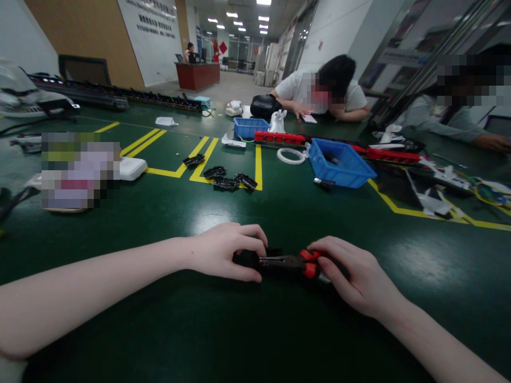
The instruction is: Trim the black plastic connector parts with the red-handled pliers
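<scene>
My right hand (pixel 355 274) is closed round the red handles of a pair of long-nose pliers (pixel 286 261). Their jaws point left and reach a small black part (pixel 244 258) between the fingers and thumb of my left hand (pixel 221 250). That hand is curled about the black part and grips it low over the green table. Whether the jaw tips bite on the part I cannot tell, as it is dark there. Farther off, several small black ribbed pieces (pixel 226 183) lie in a loose group around the yellow tape lines.
A blue bin (pixel 339 166) with dark pieces inside stands beyond my right hand, with a white ring (pixel 290 156) beside it. A phone-like object (pixel 80 178), blurred out, rests at left. Red strips (pixel 279 138) cross the back. A person (pixel 339 88) leans on the table's far side.
</scene>
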The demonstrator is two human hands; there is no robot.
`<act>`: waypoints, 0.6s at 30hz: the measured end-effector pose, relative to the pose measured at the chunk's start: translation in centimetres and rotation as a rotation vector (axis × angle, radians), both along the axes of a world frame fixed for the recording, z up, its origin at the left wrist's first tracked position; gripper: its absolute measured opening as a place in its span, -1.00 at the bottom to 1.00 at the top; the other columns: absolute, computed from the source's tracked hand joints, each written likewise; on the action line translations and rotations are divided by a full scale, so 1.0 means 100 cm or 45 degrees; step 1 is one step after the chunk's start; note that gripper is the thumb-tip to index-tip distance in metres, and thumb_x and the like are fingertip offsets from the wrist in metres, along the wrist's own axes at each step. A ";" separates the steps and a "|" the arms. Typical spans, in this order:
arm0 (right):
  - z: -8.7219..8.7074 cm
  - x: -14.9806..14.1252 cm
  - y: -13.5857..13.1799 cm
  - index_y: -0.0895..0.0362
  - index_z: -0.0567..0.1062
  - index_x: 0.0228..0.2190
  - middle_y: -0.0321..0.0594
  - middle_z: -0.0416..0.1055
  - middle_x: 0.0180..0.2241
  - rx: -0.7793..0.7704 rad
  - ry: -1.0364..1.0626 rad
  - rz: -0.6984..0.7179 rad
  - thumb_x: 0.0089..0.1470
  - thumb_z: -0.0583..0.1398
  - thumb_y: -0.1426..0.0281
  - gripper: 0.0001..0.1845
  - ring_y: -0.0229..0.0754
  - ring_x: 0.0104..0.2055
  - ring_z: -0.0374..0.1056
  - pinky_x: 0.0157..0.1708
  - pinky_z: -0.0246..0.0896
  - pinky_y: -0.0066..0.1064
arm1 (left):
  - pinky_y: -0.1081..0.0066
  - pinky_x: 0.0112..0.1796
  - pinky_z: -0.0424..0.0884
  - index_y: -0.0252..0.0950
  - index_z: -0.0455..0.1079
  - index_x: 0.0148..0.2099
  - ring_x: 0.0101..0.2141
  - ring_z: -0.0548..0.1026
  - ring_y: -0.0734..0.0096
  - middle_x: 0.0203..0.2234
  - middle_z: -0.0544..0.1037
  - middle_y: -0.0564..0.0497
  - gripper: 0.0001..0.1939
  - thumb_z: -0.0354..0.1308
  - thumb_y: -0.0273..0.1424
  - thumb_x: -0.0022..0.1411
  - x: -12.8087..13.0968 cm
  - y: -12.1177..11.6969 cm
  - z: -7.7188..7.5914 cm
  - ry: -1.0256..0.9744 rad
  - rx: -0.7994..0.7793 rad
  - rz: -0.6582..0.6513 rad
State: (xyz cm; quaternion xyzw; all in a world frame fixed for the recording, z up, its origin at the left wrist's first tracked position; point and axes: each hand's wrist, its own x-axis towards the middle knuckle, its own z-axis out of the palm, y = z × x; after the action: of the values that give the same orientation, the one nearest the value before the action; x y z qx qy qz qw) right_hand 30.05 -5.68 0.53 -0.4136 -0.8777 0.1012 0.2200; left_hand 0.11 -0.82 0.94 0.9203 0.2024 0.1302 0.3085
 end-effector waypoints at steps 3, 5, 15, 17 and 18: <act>0.001 0.000 -0.001 0.10 0.43 -0.17 -0.18 0.47 -0.28 -0.008 -0.010 -0.002 0.29 0.02 0.35 -0.79 -0.22 -0.30 0.41 -0.33 0.31 -0.39 | 0.40 -0.24 0.34 -0.25 0.44 -0.09 -0.19 0.49 0.31 0.01 0.42 0.00 -0.67 0.35 -0.22 0.16 0.000 0.000 0.000 0.005 0.010 -0.004; 0.002 0.000 -0.001 0.10 0.44 -0.18 -0.18 0.47 -0.28 -0.012 -0.011 -0.003 0.29 0.01 0.35 -0.78 -0.22 -0.31 0.41 -0.33 0.31 -0.39 | 0.40 -0.25 0.34 -0.25 0.43 -0.08 -0.18 0.49 0.31 0.02 0.42 0.01 -0.67 0.35 -0.22 0.16 0.000 0.000 0.000 0.015 0.010 -0.004; 0.003 0.000 -0.001 0.10 0.44 -0.19 -0.19 0.48 -0.29 0.016 -0.045 0.002 0.28 0.03 0.36 -0.79 -0.22 -0.31 0.41 -0.35 0.31 -0.39 | 0.42 -0.26 0.36 -0.25 0.44 -0.05 -0.22 0.49 0.36 0.02 0.43 0.01 -0.71 0.33 -0.30 0.19 0.000 0.000 0.002 0.028 -0.027 0.004; 0.002 -0.001 0.000 0.11 0.44 -0.19 -0.19 0.48 -0.28 0.033 -0.049 0.002 0.28 0.03 0.36 -0.80 -0.22 -0.30 0.41 -0.33 0.31 -0.39 | 0.42 -0.27 0.36 -0.25 0.44 -0.06 -0.23 0.49 0.38 0.02 0.43 0.00 -0.71 0.33 -0.32 0.18 0.000 0.000 0.002 0.026 -0.042 0.003; 0.002 -0.001 0.000 0.11 0.44 -0.19 -0.19 0.48 -0.28 0.041 -0.053 0.002 0.27 0.03 0.36 -0.80 -0.22 -0.30 0.41 -0.33 0.31 -0.39 | 0.43 -0.27 0.36 -0.25 0.44 -0.06 -0.23 0.49 0.38 0.02 0.42 0.00 -0.71 0.33 -0.32 0.18 0.001 0.000 0.002 0.025 -0.047 0.002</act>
State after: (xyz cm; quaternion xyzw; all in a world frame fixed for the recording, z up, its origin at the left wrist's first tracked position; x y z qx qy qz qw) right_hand 29.92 -5.69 0.73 -0.4113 -0.8839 0.0788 0.2081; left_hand 0.16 -0.84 1.16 0.9154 0.2086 0.1175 0.3235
